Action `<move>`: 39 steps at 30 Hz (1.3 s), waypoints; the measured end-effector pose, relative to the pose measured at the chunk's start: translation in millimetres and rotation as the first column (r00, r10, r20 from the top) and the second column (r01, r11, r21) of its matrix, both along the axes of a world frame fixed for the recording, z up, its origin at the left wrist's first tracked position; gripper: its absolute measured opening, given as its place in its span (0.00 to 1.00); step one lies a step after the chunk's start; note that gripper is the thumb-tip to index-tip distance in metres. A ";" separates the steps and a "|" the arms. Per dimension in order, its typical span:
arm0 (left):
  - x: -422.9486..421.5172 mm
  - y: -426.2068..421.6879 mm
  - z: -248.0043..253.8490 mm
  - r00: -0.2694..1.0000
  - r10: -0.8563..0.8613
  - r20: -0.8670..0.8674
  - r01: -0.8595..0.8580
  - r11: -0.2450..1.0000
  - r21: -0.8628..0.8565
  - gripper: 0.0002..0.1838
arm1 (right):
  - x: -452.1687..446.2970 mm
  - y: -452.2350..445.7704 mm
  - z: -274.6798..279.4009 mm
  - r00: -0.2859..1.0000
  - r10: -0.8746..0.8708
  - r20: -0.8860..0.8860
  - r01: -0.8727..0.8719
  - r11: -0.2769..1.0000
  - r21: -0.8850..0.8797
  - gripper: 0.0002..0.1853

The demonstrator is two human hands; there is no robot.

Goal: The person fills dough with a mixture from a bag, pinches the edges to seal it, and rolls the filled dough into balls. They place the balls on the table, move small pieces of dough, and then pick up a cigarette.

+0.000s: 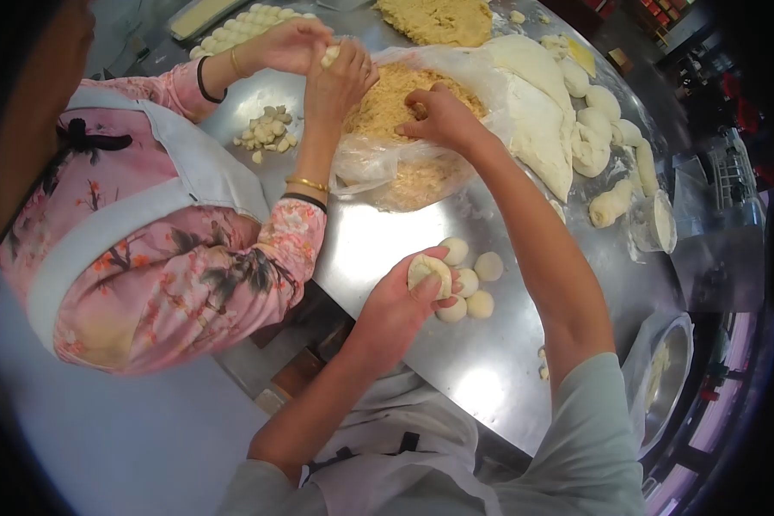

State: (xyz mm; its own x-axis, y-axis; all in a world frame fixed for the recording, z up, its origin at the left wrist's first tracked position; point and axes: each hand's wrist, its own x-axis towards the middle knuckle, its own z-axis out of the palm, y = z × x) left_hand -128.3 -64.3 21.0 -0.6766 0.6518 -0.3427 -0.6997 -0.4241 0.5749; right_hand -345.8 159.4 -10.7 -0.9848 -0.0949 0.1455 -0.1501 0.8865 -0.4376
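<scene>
In my left hand (393,301) lies a small cupped piece of dough (427,273), with the thumb pressed into its hollow. My right hand (445,122) reaches into a clear plastic bag (361,168) of crumbly yellow filling (385,99). Its thumb and fingers are curled together around a bit of that filling, partly hidden. Several round dough balls (480,304) sit on the steel table (361,236), right beside my left fingers.
At the left a co-worker in a floral sleeve (267,267) pinches dough close to the bag. Small dough pieces (268,131) and rows of shaped balls (248,30) lie nearby. A large dough sheet (537,120) and dough rolls (611,204) are to the right, with a metal bowl (669,370) below.
</scene>
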 end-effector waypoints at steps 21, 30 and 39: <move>-43.8 21.6 16.1 0.990 0.128 -0.060 -0.132 0.989 -0.065 0.23 | 15.0 53.5 -5.6 0.977 -0.180 0.113 0.207 0.926 -0.316 0.19; -95.0 44.4 23.7 0.923 0.384 0.019 -0.382 0.910 0.159 0.19 | 13.7 41.4 -1.6 0.993 -0.033 0.116 0.042 0.996 -0.073 0.20; -146.6 68.2 7.8 0.881 0.471 0.034 -0.472 0.878 0.077 0.17 | 15.3 53.4 -14.3 0.942 -0.294 -0.164 0.227 0.913 -0.338 0.10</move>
State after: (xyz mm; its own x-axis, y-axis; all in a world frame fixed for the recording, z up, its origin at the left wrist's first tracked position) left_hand -275.0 3.9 28.8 -0.9065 0.2821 -0.3141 -0.4125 -0.7504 0.5165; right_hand -330.5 212.7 -25.0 -0.9124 0.2440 0.3285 -0.0496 0.7308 -0.6807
